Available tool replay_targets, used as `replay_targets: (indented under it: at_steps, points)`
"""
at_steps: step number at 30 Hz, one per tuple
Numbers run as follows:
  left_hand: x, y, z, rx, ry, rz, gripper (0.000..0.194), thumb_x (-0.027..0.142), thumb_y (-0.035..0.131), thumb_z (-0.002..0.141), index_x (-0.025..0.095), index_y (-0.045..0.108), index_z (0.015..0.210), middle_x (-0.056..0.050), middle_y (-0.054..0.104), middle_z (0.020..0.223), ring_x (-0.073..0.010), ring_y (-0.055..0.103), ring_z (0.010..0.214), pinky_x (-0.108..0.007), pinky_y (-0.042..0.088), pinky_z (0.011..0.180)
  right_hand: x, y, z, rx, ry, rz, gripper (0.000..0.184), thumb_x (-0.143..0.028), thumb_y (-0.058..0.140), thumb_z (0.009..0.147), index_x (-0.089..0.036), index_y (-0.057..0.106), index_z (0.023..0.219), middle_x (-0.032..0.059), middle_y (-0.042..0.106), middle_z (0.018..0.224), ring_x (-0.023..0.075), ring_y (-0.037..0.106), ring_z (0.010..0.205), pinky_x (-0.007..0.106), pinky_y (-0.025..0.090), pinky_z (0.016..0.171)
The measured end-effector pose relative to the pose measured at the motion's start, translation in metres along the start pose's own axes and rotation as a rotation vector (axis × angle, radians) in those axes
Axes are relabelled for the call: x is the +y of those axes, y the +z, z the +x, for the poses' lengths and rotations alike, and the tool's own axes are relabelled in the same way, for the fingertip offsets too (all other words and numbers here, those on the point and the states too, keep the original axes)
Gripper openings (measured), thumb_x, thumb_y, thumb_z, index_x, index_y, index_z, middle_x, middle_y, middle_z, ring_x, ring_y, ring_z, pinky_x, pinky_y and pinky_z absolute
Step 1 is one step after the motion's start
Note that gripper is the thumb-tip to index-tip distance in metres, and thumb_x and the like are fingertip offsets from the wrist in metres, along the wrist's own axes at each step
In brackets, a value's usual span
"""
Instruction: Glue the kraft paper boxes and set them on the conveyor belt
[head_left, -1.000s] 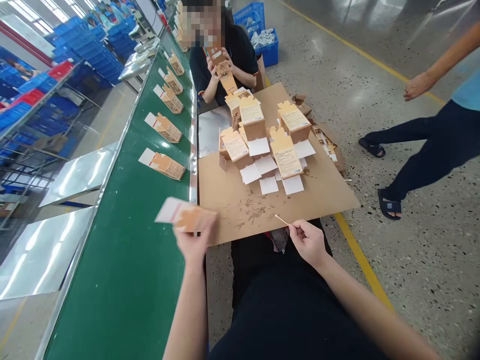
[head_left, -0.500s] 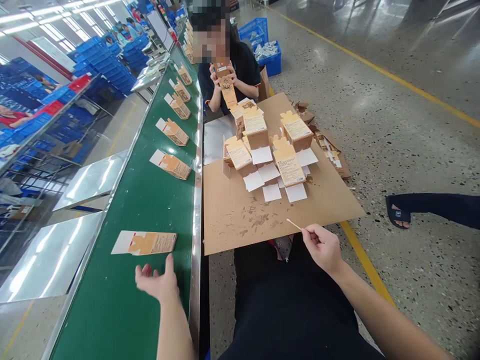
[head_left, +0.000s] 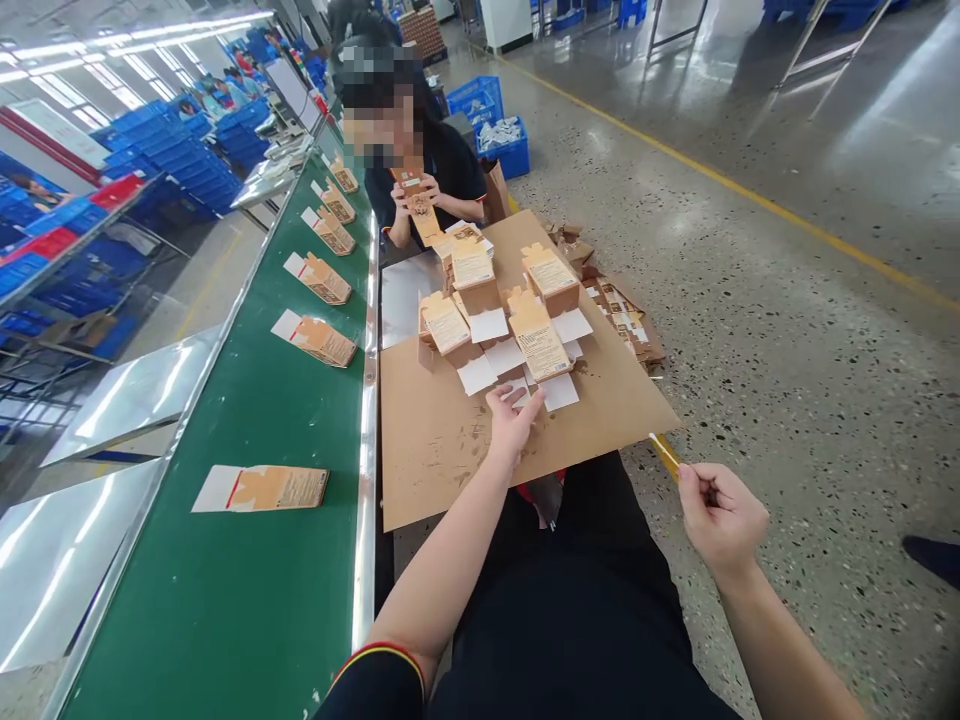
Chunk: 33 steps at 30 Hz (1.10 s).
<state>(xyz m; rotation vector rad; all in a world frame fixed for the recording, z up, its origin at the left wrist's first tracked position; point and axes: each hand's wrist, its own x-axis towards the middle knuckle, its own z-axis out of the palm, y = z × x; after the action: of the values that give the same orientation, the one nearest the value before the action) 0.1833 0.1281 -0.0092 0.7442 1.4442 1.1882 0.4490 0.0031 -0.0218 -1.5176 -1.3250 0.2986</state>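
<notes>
My left hand [head_left: 513, 425] reaches over the cardboard sheet [head_left: 427, 450], thumb and fingers apart. It is at the white flaps at the front of a pile of small brown cartons; whether the fingertips touch a flap I cannot tell. The nearest carton [head_left: 541, 345] lies with its printed side up. Off the sheet's right corner, my right hand [head_left: 724, 515] is closed, pinching a thin cotton swab [head_left: 664, 448] whose white tip points up and left. On the green conveyor belt [head_left: 247, 580] to my left lies a carton [head_left: 289, 487] with its white flap out.
Several more cartons [head_left: 326, 340] stand in a row along the belt. A metal rail [head_left: 365, 430] separates belt and sheet. Across the sheet a co-worker [head_left: 450, 165] holds an upright carton. Flattened cardboard [head_left: 622, 315] lies on the floor to the right, blue crates [head_left: 506, 150] behind.
My left hand has moved from beside the carton on the belt across to the pile. My right hand, still pinching the swab, has shifted right. The view has turned slightly.
</notes>
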Motion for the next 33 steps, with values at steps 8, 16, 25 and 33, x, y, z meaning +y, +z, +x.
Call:
replay_targets:
  at_steps: [8, 16, 25, 33]
  points:
    - [0.011, 0.037, 0.011, 0.129, -0.045, -0.09, 0.066, 0.052, 0.097, 0.083, 0.028, 0.043, 0.114, -0.006, 0.074, 0.117, -0.0103, 0.062, 0.069, -0.028, 0.054, 0.07, 0.007, -0.01, -0.01, 0.032, 0.045, -0.018, 0.052, -0.063, 0.062, 0.11, -0.024, 0.066, 0.076, -0.0008, 0.057, 0.057, 0.0134, 0.049, 0.047, 0.029, 0.043, 0.048]
    - [-0.019, -0.052, -0.08, -0.26, -0.17, -0.26, 0.063, 0.045, 0.099, 0.078, 0.023, 0.074, 0.131, -0.006, 0.078, 0.107, -0.0178, 0.068, 0.082, -0.031, 0.054, 0.076, 0.01, 0.014, 0.029, 0.03, -0.006, 0.014, 0.049, -0.059, 0.06, 0.11, -0.025, 0.064, 0.076, 0.0002, 0.056, 0.06, 0.0153, 0.05, 0.053, 0.029, 0.043, 0.053]
    - [-0.063, -0.175, -0.12, -0.083, -0.039, -0.373, 0.072, 0.037, 0.103, 0.07, 0.03, 0.079, 0.138, -0.01, 0.078, 0.147, -0.0406, 0.066, 0.147, -0.058, 0.047, 0.13, -0.011, 0.095, 0.142, -0.397, -0.088, -0.183, 0.03, -0.034, 0.06, 0.095, -0.027, 0.045, 0.07, -0.0021, 0.049, 0.057, 0.0165, 0.044, 0.054, 0.031, 0.035, 0.061]
    - [-0.058, -0.185, -0.083, 0.041, 0.079, -0.316, 0.077, 0.041, 0.106, 0.068, 0.029, 0.076, 0.138, -0.013, 0.078, 0.146, -0.0402, 0.068, 0.144, -0.057, 0.052, 0.126, -0.02, 0.137, 0.188, -0.686, -0.146, -0.557, 0.029, -0.02, 0.062, 0.09, -0.026, 0.046, 0.066, 0.0084, 0.067, 0.069, 0.0224, 0.058, 0.068, 0.034, 0.029, 0.062]
